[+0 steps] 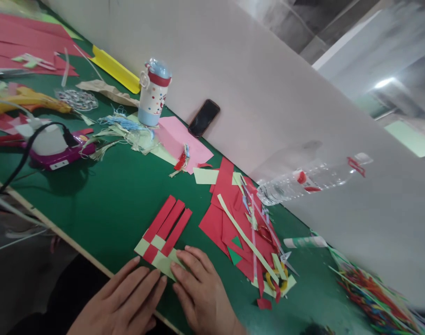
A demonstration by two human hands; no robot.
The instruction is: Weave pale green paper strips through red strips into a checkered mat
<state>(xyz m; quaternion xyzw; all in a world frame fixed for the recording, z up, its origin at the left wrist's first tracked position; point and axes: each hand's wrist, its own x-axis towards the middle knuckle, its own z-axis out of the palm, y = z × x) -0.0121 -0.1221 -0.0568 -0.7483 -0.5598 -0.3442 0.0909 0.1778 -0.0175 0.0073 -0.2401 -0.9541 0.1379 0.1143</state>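
Observation:
A small weave of red and light green paper strips [163, 243] lies flat at the table's near edge. Its red strips point away from me, loose and separate at their far ends. My left hand [123, 298] lies along its lower side, fingers stretched out and fingertips touching the paper edge. At the right side, my right hand [201, 288] has bent fingers closed on the light green part of the weave. The right fingers cover part of that end, so how the paper is gripped underneath is hidden.
Paper scraps [219, 228] with scissors [266, 232] and tape lie right. A plastic bottle [310, 181] leans near the wall. Further back are a cup [154, 95], a phone [204, 117], yellow glue gun [30, 100] and purple power strip [62, 156] with cables.

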